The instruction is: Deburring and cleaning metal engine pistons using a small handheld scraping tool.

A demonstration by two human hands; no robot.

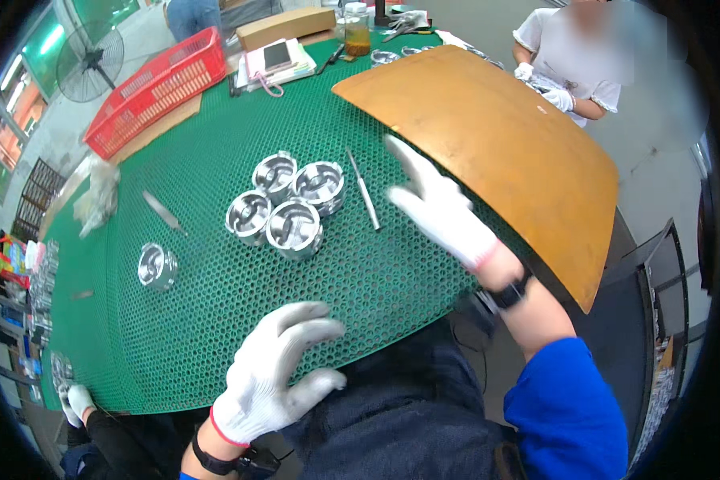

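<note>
Right hand, open and flat, steadies the brown board on the tabletop's right side; left hand spread empty on green mat; step looks like shifting the board; next needs a firm edge grasp, clear of the pistons.

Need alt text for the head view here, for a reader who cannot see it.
Two white-gloved hands hover over a green honeycomb mat: the left hand spread open near its front edge, the right hand raised beside a tilted brown board. Four shiny metal pistons cluster mid-mat with a thin metal rod beside them, a fifth piston apart at left, and a red basket behind.
</note>
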